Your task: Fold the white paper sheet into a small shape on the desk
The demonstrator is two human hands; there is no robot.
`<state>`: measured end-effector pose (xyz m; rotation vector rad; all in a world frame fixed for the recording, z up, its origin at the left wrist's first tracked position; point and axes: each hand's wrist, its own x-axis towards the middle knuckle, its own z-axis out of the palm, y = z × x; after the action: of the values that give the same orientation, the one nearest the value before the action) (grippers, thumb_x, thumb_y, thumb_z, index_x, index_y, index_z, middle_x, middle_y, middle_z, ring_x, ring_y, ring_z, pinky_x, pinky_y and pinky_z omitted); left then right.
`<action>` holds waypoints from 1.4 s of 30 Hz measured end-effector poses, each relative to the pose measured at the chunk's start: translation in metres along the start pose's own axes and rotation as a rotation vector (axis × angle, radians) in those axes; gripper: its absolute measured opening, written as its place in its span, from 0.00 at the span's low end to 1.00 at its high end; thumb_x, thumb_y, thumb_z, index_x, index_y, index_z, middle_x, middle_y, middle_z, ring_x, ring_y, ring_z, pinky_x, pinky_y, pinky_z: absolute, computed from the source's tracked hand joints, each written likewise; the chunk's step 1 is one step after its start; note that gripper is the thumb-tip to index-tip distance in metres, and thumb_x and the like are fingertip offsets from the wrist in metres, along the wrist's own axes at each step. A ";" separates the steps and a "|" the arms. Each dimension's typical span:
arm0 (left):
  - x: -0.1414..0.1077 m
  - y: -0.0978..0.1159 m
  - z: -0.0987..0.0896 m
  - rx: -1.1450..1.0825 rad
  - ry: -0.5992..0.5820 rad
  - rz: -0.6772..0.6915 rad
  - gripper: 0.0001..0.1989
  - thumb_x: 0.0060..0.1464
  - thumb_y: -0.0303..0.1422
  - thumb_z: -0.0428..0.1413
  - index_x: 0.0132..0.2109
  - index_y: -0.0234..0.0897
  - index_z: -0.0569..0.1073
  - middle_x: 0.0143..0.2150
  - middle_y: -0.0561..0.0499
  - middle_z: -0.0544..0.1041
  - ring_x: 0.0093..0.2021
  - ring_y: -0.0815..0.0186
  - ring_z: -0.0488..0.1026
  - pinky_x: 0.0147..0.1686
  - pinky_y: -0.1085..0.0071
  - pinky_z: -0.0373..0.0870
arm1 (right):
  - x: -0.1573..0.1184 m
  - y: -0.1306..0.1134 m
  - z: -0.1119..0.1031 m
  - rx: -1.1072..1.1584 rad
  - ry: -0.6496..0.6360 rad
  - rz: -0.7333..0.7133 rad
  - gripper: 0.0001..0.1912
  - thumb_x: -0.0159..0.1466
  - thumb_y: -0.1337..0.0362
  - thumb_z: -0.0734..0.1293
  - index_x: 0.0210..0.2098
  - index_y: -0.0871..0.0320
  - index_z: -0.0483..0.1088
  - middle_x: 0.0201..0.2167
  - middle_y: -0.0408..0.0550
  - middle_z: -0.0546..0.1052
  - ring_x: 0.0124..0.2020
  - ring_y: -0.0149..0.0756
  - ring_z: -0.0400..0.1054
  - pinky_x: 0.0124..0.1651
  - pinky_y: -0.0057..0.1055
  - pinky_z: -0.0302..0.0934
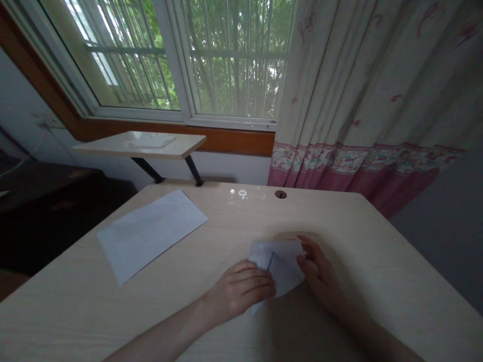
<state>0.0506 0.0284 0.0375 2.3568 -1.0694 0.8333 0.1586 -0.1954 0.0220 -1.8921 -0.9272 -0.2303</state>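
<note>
A folded piece of white paper [289,266] is held between my two hands, just above or on the desk. Across its front, my left hand [245,286] lies with the fingers closed over the left part. My right hand [320,274] pinches the right edge, thumb in front and fingers behind. A dark slit or line runs down the paper near my left fingertips. The paper's lower left corner sticks out below my left hand, and much of that side is hidden.
On the left of the wooden desk [211,311] lies a white paper sheet [151,234]. A small raised shelf [166,151] on dark legs stands at the back left, with a pale item on it. A round cable hole [280,194] sits near the back edge. Beyond are a window and a curtain [324,125].
</note>
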 end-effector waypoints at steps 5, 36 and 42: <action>0.004 0.002 -0.002 0.008 0.077 -0.020 0.13 0.70 0.28 0.43 0.48 0.35 0.73 0.46 0.51 0.80 0.51 0.68 0.73 0.62 0.64 0.54 | 0.002 0.003 -0.010 -0.111 0.105 -0.220 0.26 0.67 0.68 0.61 0.63 0.47 0.54 0.61 0.56 0.61 0.56 0.44 0.65 0.47 0.42 0.70; 0.001 0.001 0.002 -0.168 0.129 -0.236 0.09 0.54 0.21 0.50 0.42 0.34 0.68 0.43 0.40 0.77 0.44 0.60 0.74 0.43 0.61 0.74 | 0.017 0.020 -0.043 -0.520 -0.201 -0.638 0.11 0.69 0.64 0.62 0.50 0.55 0.70 0.49 0.56 0.77 0.42 0.41 0.75 0.42 0.39 0.70; -0.004 0.001 0.007 -0.082 0.066 -0.257 0.03 0.59 0.28 0.56 0.40 0.33 0.68 0.44 0.40 0.76 0.46 0.59 0.73 0.45 0.62 0.73 | 0.013 0.025 -0.039 -0.490 -0.147 -0.582 0.07 0.68 0.64 0.63 0.44 0.55 0.71 0.48 0.55 0.77 0.43 0.41 0.75 0.44 0.39 0.70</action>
<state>0.0500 0.0255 0.0302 2.3178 -0.7393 0.7508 0.1932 -0.2271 0.0312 -2.0445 -1.6290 -0.7264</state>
